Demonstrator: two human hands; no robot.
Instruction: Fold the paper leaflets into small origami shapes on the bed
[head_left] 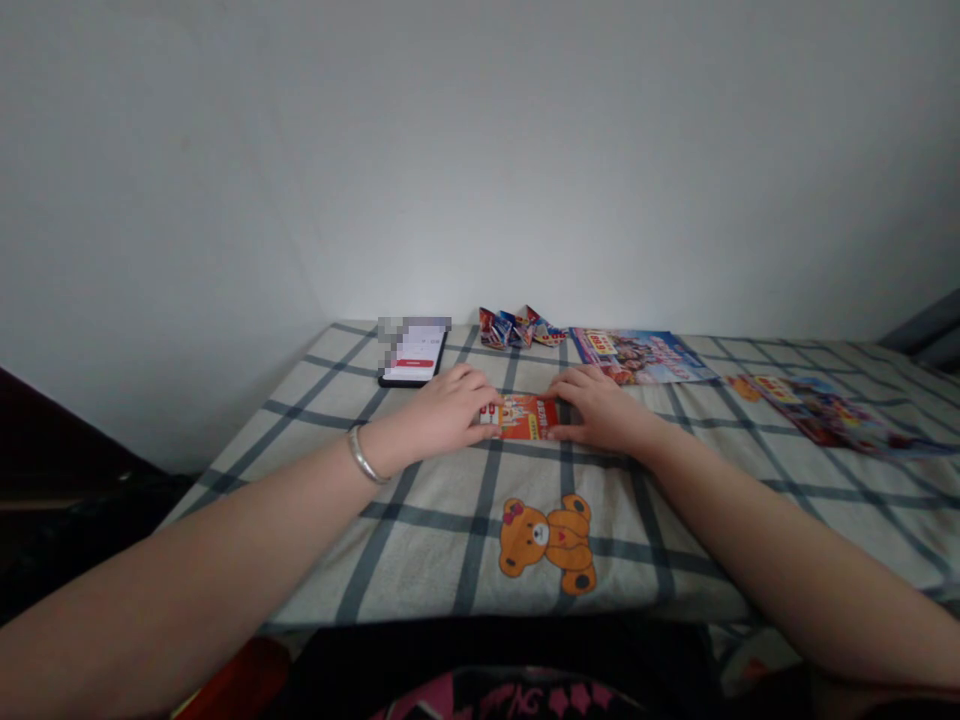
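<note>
A small red printed paper (527,416), likely a folded flyer, lies flat on the checked cloth in front of me. My left hand (455,408), with a silver bangle at its wrist, grips the paper's left end between thumb and fingers. At the right end, my right hand (594,408) holds it the same way, its fingertips curled on the edge. Both palms are close to the cloth, and the fingertips cover the paper's two ends. Just behind the left hand rests a phone (414,350) with a lit screen.
A folded, crumpled-looking paper shape (520,328) stands by the wall. Two colourful flyers, one at the back (641,356) and one farther right (840,415), lie on the checked tablecloth (420,590). A printed teddy bear (550,543) decorates the cloth near me.
</note>
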